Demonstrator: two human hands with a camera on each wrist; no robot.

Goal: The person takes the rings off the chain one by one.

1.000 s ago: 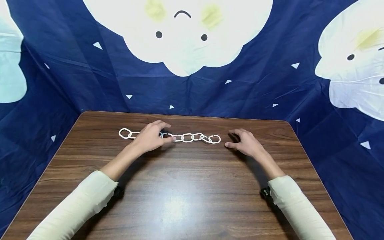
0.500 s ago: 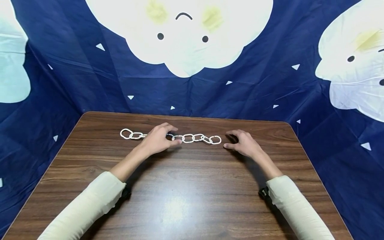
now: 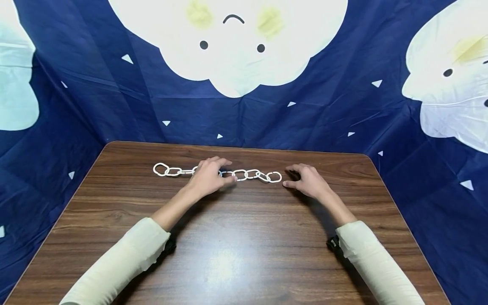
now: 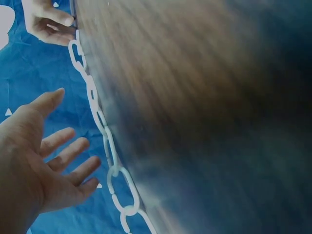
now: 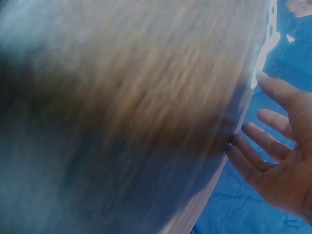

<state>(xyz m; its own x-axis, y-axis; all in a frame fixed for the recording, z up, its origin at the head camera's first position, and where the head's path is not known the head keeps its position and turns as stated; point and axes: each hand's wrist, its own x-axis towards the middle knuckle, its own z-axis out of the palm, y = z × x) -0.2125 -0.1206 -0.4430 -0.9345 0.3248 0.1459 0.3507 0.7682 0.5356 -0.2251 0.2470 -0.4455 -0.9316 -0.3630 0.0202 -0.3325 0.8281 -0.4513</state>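
A white plastic chain of several oval links lies stretched from left to right across the far part of the table. My left hand hovers above the chain's middle, covering a few links in the head view. In the left wrist view its fingers are spread and apart from the links. Just beyond the chain's right end is my right hand, fingers loosely bent and holding nothing. The right wrist view has its thumb tip close to the last link.
The brown wood-grain table has rounded far corners. Behind and beside it hangs a dark blue cloth printed with white clouds and small triangles. Both forearms wear pale sleeves with a dark band at each wrist.
My left hand has moved to the right along the chain, uncovering links on its left side. The right hand has shifted slightly left towards the chain's end. The chain lies as before.
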